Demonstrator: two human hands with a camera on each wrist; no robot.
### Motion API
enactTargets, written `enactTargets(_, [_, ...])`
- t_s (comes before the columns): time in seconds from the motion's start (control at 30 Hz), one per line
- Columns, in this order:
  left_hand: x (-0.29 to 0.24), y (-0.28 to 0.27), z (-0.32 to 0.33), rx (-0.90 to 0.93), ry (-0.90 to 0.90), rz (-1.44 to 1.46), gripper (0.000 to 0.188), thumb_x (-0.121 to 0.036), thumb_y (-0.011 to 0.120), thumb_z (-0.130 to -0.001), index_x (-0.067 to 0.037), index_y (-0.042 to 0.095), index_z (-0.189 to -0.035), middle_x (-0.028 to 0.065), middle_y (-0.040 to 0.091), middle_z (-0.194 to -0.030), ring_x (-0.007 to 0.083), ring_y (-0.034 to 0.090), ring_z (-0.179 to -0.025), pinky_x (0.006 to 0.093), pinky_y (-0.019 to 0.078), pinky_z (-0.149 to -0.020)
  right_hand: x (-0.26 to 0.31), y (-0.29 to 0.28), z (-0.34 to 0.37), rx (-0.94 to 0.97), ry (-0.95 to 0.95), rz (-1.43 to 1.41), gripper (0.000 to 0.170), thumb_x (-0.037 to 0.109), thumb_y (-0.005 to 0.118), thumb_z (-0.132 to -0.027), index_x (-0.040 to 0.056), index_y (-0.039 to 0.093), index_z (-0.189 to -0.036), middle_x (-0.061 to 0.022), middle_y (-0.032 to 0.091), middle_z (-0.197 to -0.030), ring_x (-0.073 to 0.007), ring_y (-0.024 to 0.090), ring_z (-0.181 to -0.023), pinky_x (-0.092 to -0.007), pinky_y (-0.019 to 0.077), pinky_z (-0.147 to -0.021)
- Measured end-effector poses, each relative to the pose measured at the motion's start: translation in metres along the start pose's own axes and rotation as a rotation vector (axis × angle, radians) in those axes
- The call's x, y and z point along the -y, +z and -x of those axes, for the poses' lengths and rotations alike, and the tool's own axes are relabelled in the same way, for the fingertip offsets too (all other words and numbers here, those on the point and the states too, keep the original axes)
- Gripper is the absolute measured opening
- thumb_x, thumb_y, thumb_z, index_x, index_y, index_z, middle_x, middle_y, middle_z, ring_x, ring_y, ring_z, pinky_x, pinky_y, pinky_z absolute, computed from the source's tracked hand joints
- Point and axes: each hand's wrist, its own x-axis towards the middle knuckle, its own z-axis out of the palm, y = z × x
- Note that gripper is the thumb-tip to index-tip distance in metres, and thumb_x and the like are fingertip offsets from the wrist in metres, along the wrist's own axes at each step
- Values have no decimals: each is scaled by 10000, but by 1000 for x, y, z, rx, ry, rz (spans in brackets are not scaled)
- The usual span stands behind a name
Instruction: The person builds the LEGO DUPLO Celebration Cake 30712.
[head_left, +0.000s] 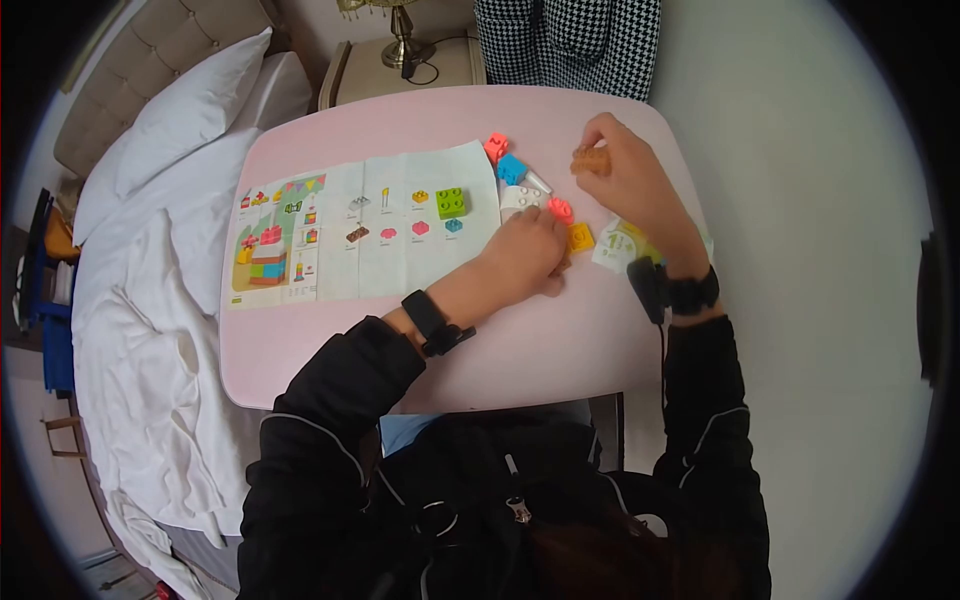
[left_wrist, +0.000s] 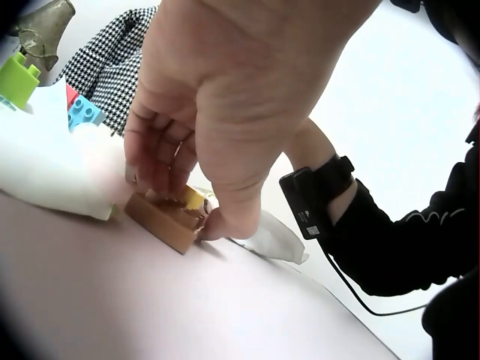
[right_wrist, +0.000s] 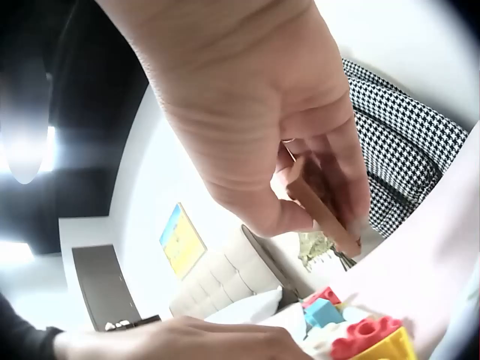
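My right hand [head_left: 630,165] is raised over the back right of the pink table and pinches a brown toy brick [right_wrist: 324,206] between thumb and fingers. The left hand [head_left: 525,245] reaches down at the table's middle right. In the left wrist view its thumb and fingers grip another brown brick [left_wrist: 160,223] low at the tabletop, mostly hidden from the head view. Around the left hand are a white studded brick [head_left: 522,197], a coral-pink brick [head_left: 560,210] and a yellow brick [head_left: 581,237]. Behind them sit a blue brick [head_left: 511,169] and a red one [head_left: 496,148].
A printed instruction sheet [head_left: 340,235] covers the left of the pink table [head_left: 320,350], with a green brick [head_left: 451,203] on it. Crumpled printed packaging [head_left: 615,248] lies below the right wrist. A bed [head_left: 160,300] stands left; a houndstooth-covered seat [head_left: 570,40] is behind.
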Motion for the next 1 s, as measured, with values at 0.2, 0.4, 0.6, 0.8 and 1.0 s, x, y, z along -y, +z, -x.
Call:
enactTargets(0.2, [-5, 1, 21, -39, 255, 72, 392, -182, 741, -674, 10, 574, -972, 142, 581, -980, 307, 585, -958, 367, 504, -876, 14, 2, 50, -15, 149, -348, 276, 38, 690, -813, 25, 539, -1043, -103, 640, -1062, -194, 670, -904, -309, 546, -780])
enactTargets(0.4, [4, -28, 80, -22, 250, 172, 414, -72, 769, -637, -5, 581, -999, 126, 567, -988, 305, 581, -960, 368, 512, -848, 34, 4, 89, 164, 304, -602, 272, 7, 689, -860, 1, 550, -1094, -87, 635, -1108, -156, 670, -965, -281, 558, -854])
enactTargets(0.6, [24, -59, 118, -97, -23, 157, 441, -39, 764, -657, -22, 595, -1064, 125, 559, -1020, 324, 587, -975, 388, 517, -835, 55, 52, 81, 330, 353, -803, 304, 9, 690, -876, 1, 555, -1148, -84, 626, -1131, -157, 656, -1031, -285, 548, -896])
enactTargets(0.8, [61, -37, 109, -117, -69, 320, 353, -104, 785, -747, -34, 621, -1051, 109, 546, -1001, 309, 611, -919, 393, 523, -793, 50, 82, 66, 274, 245, -654, 322, 24, 702, -855, 17, 584, -1154, -68, 605, -1151, -173, 623, -1056, -309, 550, -870])
enactTargets(1.0, [56, -38, 104, -53, -8, 358, 368, -166, 796, -775, -34, 628, -1075, 102, 544, -1011, 299, 615, -918, 379, 526, -776, 53, 73, 70, 240, 2, -184, 291, 75, 724, -817, 65, 638, -1096, -64, 576, -1098, -234, 582, -1000, -333, 514, -831])
